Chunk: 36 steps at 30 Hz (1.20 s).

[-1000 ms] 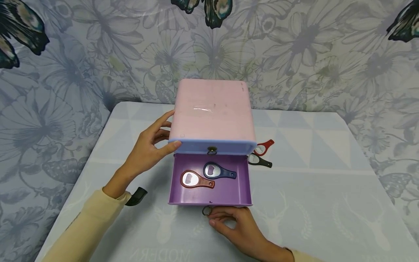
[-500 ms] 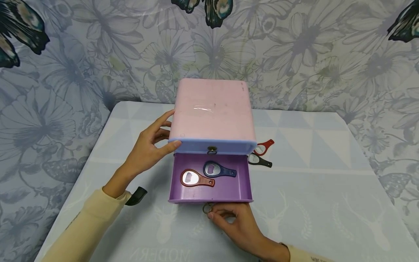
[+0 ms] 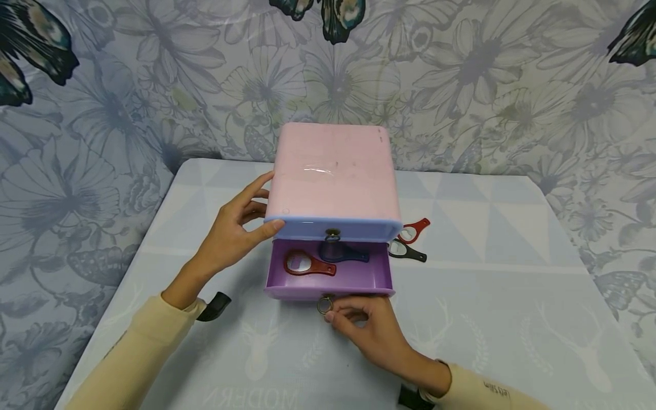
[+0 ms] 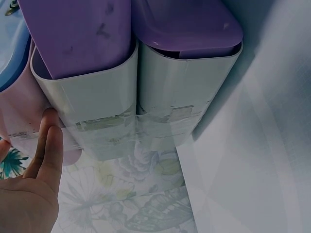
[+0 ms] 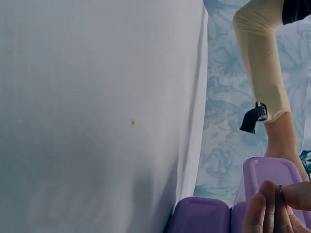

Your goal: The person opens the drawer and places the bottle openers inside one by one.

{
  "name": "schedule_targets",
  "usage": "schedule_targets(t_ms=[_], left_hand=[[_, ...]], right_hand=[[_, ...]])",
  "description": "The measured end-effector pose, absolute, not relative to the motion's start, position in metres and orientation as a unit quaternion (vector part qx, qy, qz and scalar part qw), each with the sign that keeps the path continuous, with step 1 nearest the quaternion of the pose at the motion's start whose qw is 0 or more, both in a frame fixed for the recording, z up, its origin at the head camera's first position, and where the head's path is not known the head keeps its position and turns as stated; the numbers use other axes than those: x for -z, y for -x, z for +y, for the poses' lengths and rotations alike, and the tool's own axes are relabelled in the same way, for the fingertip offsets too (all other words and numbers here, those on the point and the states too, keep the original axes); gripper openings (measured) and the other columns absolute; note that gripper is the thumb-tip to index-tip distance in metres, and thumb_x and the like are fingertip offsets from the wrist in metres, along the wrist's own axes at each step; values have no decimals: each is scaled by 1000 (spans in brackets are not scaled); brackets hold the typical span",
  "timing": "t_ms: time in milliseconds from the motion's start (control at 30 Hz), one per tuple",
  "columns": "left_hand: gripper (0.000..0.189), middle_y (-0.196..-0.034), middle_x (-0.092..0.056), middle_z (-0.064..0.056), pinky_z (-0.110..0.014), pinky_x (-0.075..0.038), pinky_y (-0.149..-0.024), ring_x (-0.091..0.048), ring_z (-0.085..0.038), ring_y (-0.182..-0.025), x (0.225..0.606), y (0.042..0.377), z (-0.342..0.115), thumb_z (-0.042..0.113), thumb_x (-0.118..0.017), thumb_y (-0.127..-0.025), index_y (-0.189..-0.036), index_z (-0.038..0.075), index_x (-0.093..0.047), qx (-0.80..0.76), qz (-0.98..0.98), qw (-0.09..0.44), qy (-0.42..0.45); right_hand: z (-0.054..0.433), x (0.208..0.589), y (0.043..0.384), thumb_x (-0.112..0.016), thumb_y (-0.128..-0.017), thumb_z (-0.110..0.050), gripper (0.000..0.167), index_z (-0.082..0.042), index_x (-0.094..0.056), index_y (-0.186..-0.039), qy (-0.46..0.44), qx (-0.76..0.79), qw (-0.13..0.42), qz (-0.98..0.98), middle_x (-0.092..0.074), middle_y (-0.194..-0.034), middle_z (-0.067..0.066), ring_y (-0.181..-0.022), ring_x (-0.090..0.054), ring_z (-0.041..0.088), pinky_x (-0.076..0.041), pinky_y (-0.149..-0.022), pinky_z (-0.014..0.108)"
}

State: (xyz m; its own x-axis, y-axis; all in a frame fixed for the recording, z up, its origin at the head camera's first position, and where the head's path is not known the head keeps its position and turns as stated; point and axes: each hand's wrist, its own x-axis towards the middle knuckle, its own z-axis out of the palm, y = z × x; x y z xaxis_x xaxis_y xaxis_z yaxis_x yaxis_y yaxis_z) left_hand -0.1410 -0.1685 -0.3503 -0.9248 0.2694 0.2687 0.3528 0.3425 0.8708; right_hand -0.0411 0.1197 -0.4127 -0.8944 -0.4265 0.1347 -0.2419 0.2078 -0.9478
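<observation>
A drawer box with a pink top [image 3: 333,171] stands on the table. Its blue upper drawer [image 3: 302,230] is in place, while the purple lower drawer [image 3: 361,282] is partly out. Inside lie a reddish-brown bottle opener [image 3: 324,268] and a dark blue bottle opener [image 3: 353,254], the latter partly under the blue front's edge. My left hand [image 3: 228,236] steadies the box, straight fingers along its side and thumb on the front corner. At the purple front, my right hand [image 3: 374,330] pinches the metal ring pull [image 3: 319,308].
Right of the box lie a red bottle opener [image 3: 417,229] and a black bottle opener [image 3: 410,251], both partly hidden by it. The left wrist view shows more drawers below in pale casings [image 4: 92,97]. A patterned wall covering [image 3: 461,102] rises behind the table.
The purple drawer has slid inward with my right hand at its pull, carrying both bottle openers toward the box. The left hand has stayed in place.
</observation>
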Motion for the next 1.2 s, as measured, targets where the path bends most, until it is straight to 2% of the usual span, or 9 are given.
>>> schedule_targets(t_ms=[200, 633, 1067, 1200], left_hand=[[82, -133, -54, -1, -38, -50, -105, -66, -17, -103, 349, 140, -168, 15, -74, -91, -155, 43, -31, 541, -819, 36, 189], [82, -134, -53, -1, -32, -51, -103, -67, -17, -103, 348, 140, -168, 14, -74, -91, -156, 42, -30, 543, -817, 33, 191], [82, -134, -53, -1, -31, -50, -104, -66, -18, -103, 348, 140, -168, 13, -73, -92, -156, 41, -30, 547, -815, 32, 191], [82, -133, -53, -2, -34, -50, -105, -66, -18, -103, 348, 140, -169, 14, -73, -92, -156, 41, -30, 546, -815, 32, 192]], right_hand=[[117, 412, 57, -74, -93, -22, 10, -13, -77, -92, 201, 586, 91, 780, -76, -86, -1, -77, -71, 8, -61, -70, 29], [117, 409, 76, -74, -92, -19, 8, -12, -78, -92, 201, 586, 86, 780, -76, -85, 1, -74, -70, 9, -60, -67, 28], [117, 407, 92, -75, -91, -15, 6, -11, -78, -94, 194, 582, 71, 786, -77, -85, 2, -75, -71, 9, -60, -67, 29], [117, 406, 99, -75, -91, -14, 6, -11, -79, -94, 192, 581, 70, 788, -77, -86, 1, -75, -71, 10, -60, -67, 29]])
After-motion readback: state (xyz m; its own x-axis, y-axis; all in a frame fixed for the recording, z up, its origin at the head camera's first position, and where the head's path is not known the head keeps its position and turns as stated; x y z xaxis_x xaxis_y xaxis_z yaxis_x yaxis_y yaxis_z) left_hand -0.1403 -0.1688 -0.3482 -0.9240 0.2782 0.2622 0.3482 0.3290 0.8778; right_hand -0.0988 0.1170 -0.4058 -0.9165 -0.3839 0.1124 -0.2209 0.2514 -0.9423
